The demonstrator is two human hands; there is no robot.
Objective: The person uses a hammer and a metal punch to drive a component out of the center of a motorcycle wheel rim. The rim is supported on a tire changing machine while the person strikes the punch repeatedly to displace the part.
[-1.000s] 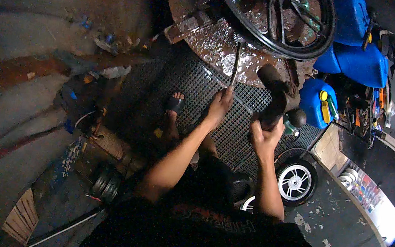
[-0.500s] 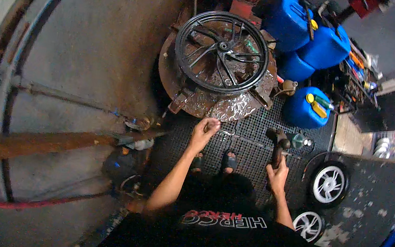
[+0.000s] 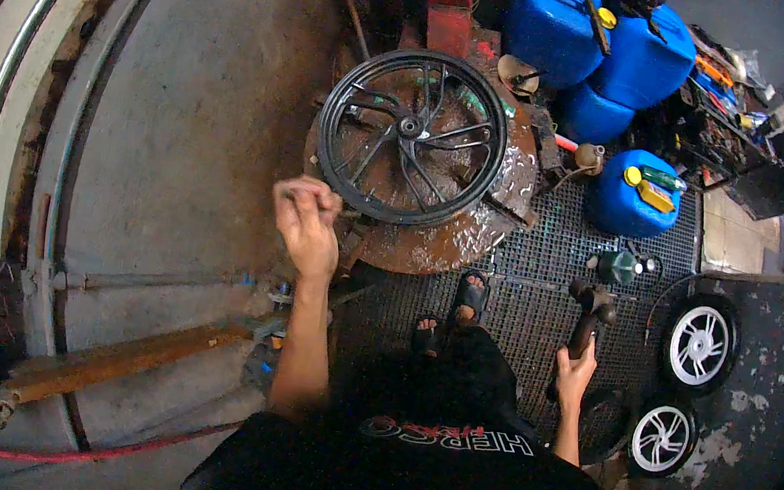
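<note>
Where the mat spreads, with twelve at the top of the view: black grid matting [image 3: 528,314] reaches from the middle out toward three o'clock, under the person's sandalled feet [image 3: 472,294].
Round surface: rusty brown and wet, the surface [image 3: 411,253] sits at twelve o'clock, just ahead of the feet.
Black wheel: bare of any tyre, the spoked wheel [image 3: 410,127] lies on that surface at twelve o'clock, hub facing up.
Blue containers: three containers [image 3: 642,70] crowd together at one o'clock; a separate blue container [image 3: 607,210] stands at two, a yellow bottle [image 3: 656,198] lying on its top.
White wheels: one white-spoked wheel [image 3: 699,345] with a black tyre rests just past three o'clock, another [image 3: 662,439] at four.
Hammer: dark-headed, the hammer [image 3: 588,318] points its head upward, just past three o'clock, well apart from the black wheel.
Right hand: the right hand [image 3: 575,371] has its fingers wrapped round the hammer's handle.
Left hand: at nine o'clock, the left hand [image 3: 310,223] is near the black wheel's seven-o'clock edge; its fingers are curled and blurred, and whether they hold anything cannot be told.
</note>
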